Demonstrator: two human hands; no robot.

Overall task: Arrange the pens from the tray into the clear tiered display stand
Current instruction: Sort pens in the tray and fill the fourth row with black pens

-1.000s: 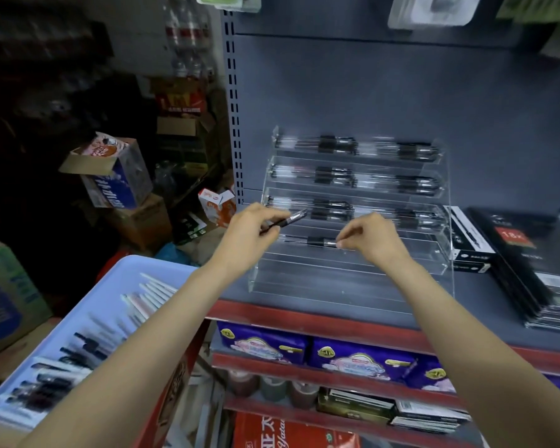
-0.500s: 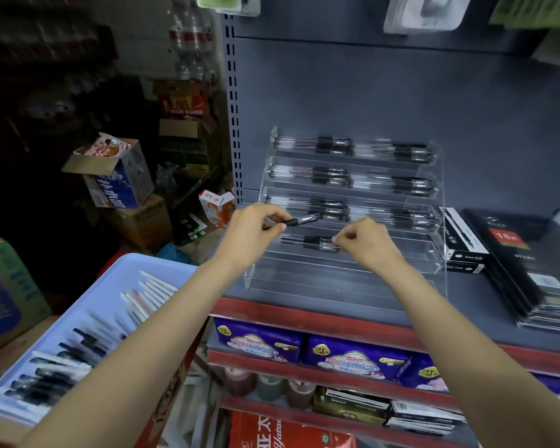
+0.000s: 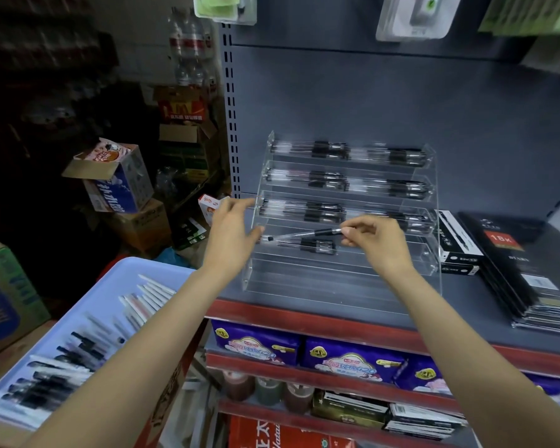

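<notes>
The clear tiered display stand sits on the grey shelf, its upper three tiers lined with black pens. My right hand pinches the right end of a black-and-clear pen, held almost level over the fourth tier. Another pen lies in that tier just below it. My left hand is at the stand's left edge with fingers spread, its fingertips near the pen's left tip. The blue tray at lower left holds several black and white pens.
Black boxes and stacked dark notebooks lie right of the stand. The shelf's red front edge runs below, with purple packs underneath. Cardboard cartons crowd the dark area at left.
The pen passed from my left hand to my right hand. It now lies level over the fourth tier. My left hand let go and spread its fingers at the stand's left edge.
</notes>
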